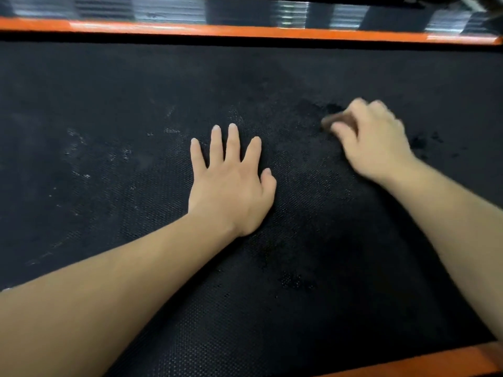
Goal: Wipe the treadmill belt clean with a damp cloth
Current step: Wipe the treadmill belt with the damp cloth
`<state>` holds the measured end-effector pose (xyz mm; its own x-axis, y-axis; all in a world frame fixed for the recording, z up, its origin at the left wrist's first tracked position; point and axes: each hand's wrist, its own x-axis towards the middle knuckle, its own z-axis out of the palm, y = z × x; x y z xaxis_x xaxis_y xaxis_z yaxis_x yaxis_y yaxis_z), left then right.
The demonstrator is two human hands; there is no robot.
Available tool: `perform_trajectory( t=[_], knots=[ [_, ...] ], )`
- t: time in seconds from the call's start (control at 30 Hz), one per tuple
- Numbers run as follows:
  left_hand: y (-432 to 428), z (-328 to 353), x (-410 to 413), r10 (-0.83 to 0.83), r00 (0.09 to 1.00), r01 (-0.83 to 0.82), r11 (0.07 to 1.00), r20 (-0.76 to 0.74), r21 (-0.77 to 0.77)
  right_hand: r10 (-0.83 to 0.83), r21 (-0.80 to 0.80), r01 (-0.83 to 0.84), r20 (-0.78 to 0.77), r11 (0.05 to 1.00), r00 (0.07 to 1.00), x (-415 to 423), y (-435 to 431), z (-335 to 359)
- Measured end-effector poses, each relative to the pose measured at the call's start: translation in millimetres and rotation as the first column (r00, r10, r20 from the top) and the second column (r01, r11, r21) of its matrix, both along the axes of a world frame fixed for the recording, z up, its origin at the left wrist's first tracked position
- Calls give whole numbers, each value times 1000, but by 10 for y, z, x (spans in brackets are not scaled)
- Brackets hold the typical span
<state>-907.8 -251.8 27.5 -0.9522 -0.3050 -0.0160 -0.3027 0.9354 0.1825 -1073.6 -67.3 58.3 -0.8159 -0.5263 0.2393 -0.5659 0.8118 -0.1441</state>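
Note:
The black textured treadmill belt (114,85) fills the view, with pale dusty streaks on its left part and darker wet patches near the right. My left hand (231,183) lies flat on the belt's middle, fingers straight and spread. My right hand (373,140), blurred by motion, is curled over a small dark brownish cloth (337,122), of which only a bit shows beyond the fingers. It presses the cloth onto the belt to the right of the left hand.
An orange side rail (245,30) runs along the belt's far edge, with a ribbed black and grey step strip (174,10) behind it. A second orange rail (435,361) shows at the bottom right corner.

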Motion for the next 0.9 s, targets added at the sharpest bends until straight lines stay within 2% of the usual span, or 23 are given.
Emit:
perform_trajectory(
  t=[0.07,0.1,0.2,0.27,0.3,0.37,0.43,0.47,0.53,0.6,0.63,0.67,0.7,0.77,0.8,0.83,0.9],
  knots=[
    [0,1,-13,-3,1000,3,1000,-1,1,-124,-12,124,4,992,992,-163,-156,-3],
    [-1,-3,-21,-5,1000,5,1000,2,2,-103,5,103,5,995,995,-81,-252,-26],
    [-2,-5,-34,-6,1000,6,1000,-5,-2,131,-13,-130,24,991,991,319,-328,-108],
    [0,1,-27,0,1000,0,1000,-15,-16,165,-7,-165,25,986,986,266,-246,-90],
    [0,7,-23,2,1000,-2,1000,-16,-18,87,5,-87,-7,996,996,91,-231,-57],
    [7,12,-16,5,1000,-5,1000,-17,-13,-167,-6,168,22,986,986,-338,-242,29],
    [13,11,-21,1,1000,-1,1000,-18,-12,-253,8,253,68,968,965,-473,-334,72],
    [16,12,-27,-2,1000,1,1000,-16,-12,-214,21,213,67,977,974,-411,-408,54],
    [16,16,-30,-1,1000,1,1000,-11,-24,-18,-5,18,66,1000,998,-108,-526,2],
    [15,18,-20,-5,1000,4,1000,-7,-30,203,-28,-201,115,979,973,168,-479,-28],
    [13,20,-17,-6,1000,6,1000,-5,-30,256,0,-257,121,966,959,168,-444,-18],
    [10,19,-15,-7,1000,7,1000,-5,-30,241,36,-245,95,969,966,55,-423,4],
    [6,21,-14,-6,1000,6,1000,-7,-30,144,47,-146,52,988,988,-155,-422,13],
    [7,22,-7,-6,1000,6,1000,-5,-25,-170,16,170,65,985,983,-546,-457,77],
    [7,21,-10,-8,1000,8,1000,-1,-22,-265,6,266,90,964,960,-614,-501,96],
    [11,21,-13,-12,1000,12,1000,1,-21,-273,6,273,83,962,959,-583,-573,68],
    [15,29,-12,-12,1000,11,1000,-2,-24,-74,-24,75,62,997,995,-229,-754,-18]
  ],
)
